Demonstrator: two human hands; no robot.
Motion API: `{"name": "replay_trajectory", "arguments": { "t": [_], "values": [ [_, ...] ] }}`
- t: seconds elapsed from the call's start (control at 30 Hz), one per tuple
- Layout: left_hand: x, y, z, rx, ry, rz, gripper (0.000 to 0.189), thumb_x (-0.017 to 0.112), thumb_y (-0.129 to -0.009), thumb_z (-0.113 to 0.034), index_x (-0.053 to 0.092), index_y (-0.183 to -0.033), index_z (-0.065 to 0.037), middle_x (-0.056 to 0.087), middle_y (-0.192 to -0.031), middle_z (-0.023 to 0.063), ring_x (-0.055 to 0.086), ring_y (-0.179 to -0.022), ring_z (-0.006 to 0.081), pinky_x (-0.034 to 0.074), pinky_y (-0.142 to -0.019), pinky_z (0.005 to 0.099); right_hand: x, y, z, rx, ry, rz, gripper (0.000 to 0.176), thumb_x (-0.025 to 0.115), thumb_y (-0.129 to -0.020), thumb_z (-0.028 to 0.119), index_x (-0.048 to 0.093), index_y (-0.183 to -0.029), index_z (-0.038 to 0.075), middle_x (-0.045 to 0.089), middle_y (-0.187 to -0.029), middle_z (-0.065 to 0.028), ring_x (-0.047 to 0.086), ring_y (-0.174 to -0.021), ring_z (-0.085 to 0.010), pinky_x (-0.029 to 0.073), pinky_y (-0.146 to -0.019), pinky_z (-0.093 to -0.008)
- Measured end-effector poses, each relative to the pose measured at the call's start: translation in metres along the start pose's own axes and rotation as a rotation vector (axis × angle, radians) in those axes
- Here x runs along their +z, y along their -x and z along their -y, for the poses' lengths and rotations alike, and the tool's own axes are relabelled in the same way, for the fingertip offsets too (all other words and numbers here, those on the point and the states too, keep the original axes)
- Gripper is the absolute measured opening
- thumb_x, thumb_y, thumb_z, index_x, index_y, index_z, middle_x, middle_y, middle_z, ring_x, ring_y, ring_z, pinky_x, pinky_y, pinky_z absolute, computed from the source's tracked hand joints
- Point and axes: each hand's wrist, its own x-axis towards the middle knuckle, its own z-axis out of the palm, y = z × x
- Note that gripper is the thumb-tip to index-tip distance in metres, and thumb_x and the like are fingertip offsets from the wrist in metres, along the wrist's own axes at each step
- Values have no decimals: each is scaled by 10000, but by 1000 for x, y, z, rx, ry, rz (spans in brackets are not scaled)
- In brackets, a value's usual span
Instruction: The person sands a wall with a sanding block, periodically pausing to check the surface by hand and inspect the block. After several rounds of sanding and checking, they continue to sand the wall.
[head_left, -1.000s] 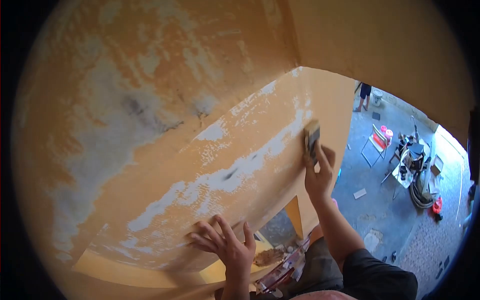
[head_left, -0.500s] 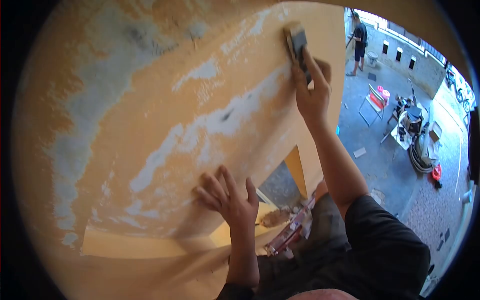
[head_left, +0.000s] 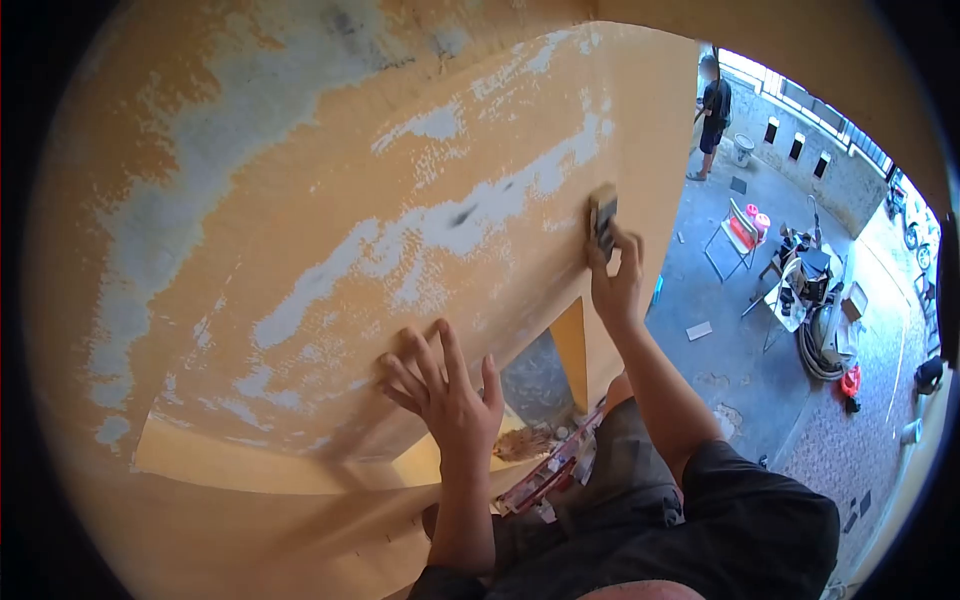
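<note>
My right hand (head_left: pixel 619 282) grips a small dark-and-tan block-shaped tool (head_left: pixel 602 222) by its lower end, and the tool lies against the orange-painted wall (head_left: pixel 540 240) near its right edge. Pale, patchy bands (head_left: pixel 455 226) run diagonally across that wall, with a small dark mark in the middle one. Lower and to the left, my left hand (head_left: pixel 450 400) has its fingers spread, their tips on the wall surface, and holds nothing. A triangular opening shows between the two forearms.
Below me is a red ladder-like frame (head_left: pixel 550 470). At the right, far down on the grey floor, are a folding chair (head_left: pixel 738 235), a cluttered white chair (head_left: pixel 787 300), coiled hose (head_left: pixel 822 345) and a bucket (head_left: pixel 743 148). Another person (head_left: pixel 715 110) stands by the far wall.
My right hand has moved down the wall with the tool. My left hand remains spread on the wall, and the whole view has shifted slightly.
</note>
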Motion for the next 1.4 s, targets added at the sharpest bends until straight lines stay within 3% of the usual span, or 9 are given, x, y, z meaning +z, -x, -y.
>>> {"name": "replay_trajectory", "arguments": {
  "t": [0.1,0.27,0.47,0.63,0.8,0.97,1.13,1.3,1.4],
  "values": [
    [1,-1,1,4,8,30,682,570,-866,-390,329,-1443,-118,143,-1520,230,18,-1389,490,35,-1054,657,-1,-58,38,8,-73,-49,387,669,-821,68,582,-1197,43,566,-1003,-160,549,-942,-293,440,-808,-383],
    [-7,-2,-1,-10,50,46,690,572,-861,-387,323,-1446,-118,145,-1519,231,26,-1386,496,39,-1053,661,3,35,-19,-29,91,-35,390,677,-811,73,587,-1189,42,573,-989,-181,557,-935,-330,446,-832,-402],
    [0,-4,-5,23,-27,24,698,566,-862,-383,310,-1451,-108,117,-1523,233,6,-1384,502,33,-1059,654,-2,-45,24,-18,-56,-53,402,679,-812,62,572,-1199,33,575,-974,-159,559,-888,-290,455,-776,-381],
    [-10,-1,0,13,12,51,717,577,-858,-382,292,-1458,-112,108,-1523,241,1,-1380,510,41,-1058,655,1,54,-31,17,41,-39,405,685,-803,52,579,-1193,40,573,-956,-161,565,-889,-291,455,-782,-381],
    [-1,-5,-3,2,-31,16,735,595,-848,-385,298,-1453,-93,100,-1521,251,1,-1377,517,47,-1053,657,1,-35,16,-32,-54,-55,415,695,-785,44,578,-1182,16,589,-1003,-183,556,-857,-297,449,-771,-387],
    [-1,-1,0,20,-29,23,772,603,-841,-388,264,-1461,-74,94,-1513,273,-11,-1371,531,32,-1039,675,1,69,-43,-2,70,22,418,699,-777,42,584,-1179,25,590,-1000,-178,561,-900,-322,450,-825,-412],
    [3,-2,-8,2,-53,38,783,599,-845,-396,252,-1459,-55,74,-1508,289,-23,-1367,537,34,-1030,689,-1,-4,5,25,-85,-14,411,706,-763,16,597,-1159,30,578,-984,-159,569,-925,-307,460,-828,-366],
    [-1,-2,-4,-5,-15,20,786,589,-855,-407,237,-1461,-51,73,-1512,281,-28,-1368,536,45,-1028,690,1,73,-36,106,-47,14,415,713,-763,19,587,-1158,29,586,-955,-146,571,-896,-301,467,-793,-359],
    [6,-1,-9,-14,-5,59,762,594,-854,-388,277,-1447,-32,74,-1507,293,-61,-1363,537,8,-1022,697,4,44,-16,17,-33,-28,417,714,-765,24,581,-1160,31,592,-950,-149,571,-885,-300,469,-777,-362]
  ]
}}
